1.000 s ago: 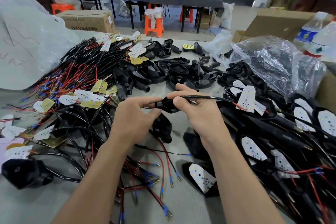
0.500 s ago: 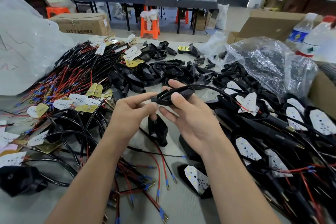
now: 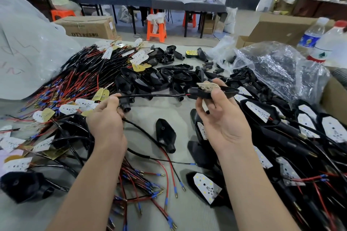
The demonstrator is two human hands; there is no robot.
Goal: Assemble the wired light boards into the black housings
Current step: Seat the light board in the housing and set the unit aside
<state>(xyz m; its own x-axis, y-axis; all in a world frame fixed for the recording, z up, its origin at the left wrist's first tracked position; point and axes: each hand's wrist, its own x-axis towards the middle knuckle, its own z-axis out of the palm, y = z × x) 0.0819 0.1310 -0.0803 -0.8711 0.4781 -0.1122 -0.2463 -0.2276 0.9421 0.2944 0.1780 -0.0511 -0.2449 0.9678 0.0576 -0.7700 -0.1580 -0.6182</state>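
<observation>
My right hand (image 3: pixel 219 118) grips a black housing (image 3: pixel 228 92) above the table, with a light board (image 3: pixel 207 86) lying at its open top under my fingertips. A black wire (image 3: pixel 155 96) runs taut from the housing's stem leftward to my left hand (image 3: pixel 107 118), which pinches it. Loose wired light boards (image 3: pixel 71 108) lie heaped at the left. Empty black housings (image 3: pixel 169 77) are piled behind my hands. Housings fitted with boards (image 3: pixel 262 112) are stacked at the right.
One loose housing (image 3: pixel 166 135) lies on the grey table (image 3: pixel 187 208) between my arms. Red and black wire ends (image 3: pixel 150 189) spread near the front. A clear plastic bag (image 3: pixel 272 69) and two bottles (image 3: pixel 319 43) stand at the right. People work at far tables.
My hands have drawn apart: the right hand lifted the housing up and to the right, the left hand slid left along the wire, which is now stretched straight.
</observation>
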